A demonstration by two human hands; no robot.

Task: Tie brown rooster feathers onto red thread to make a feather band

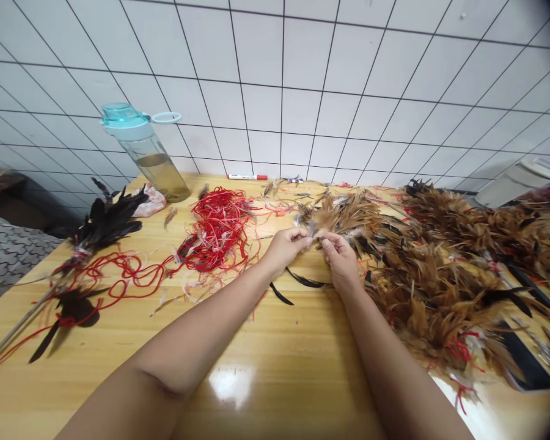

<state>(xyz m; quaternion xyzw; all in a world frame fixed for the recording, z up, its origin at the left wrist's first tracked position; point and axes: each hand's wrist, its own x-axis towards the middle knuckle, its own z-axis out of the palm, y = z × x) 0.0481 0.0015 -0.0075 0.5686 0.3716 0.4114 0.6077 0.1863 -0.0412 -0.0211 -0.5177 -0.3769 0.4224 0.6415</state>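
My left hand (288, 249) and my right hand (341, 261) meet over the middle of the table, fingertips pinched and almost touching. Between them is a small feather (312, 228) with pale grey fluff, partly hidden by the fingers. Just behind the hands lies a pile of brown feathers (355, 214). Long dark feathers (306, 281) rest on the wood below the hands. To the left of my left hand sits a tangled heap of red cord (220, 226) with whitish bits in it.
A tilted-looking water bottle (162, 174) stands at the back left. Black feathers (112, 214) are tied to a stick (21, 327). Bundled brown feathers (421, 287) cover the right side, near a dark phone (527, 360). A marker (247, 177) lies by the tiled wall (256, 104).
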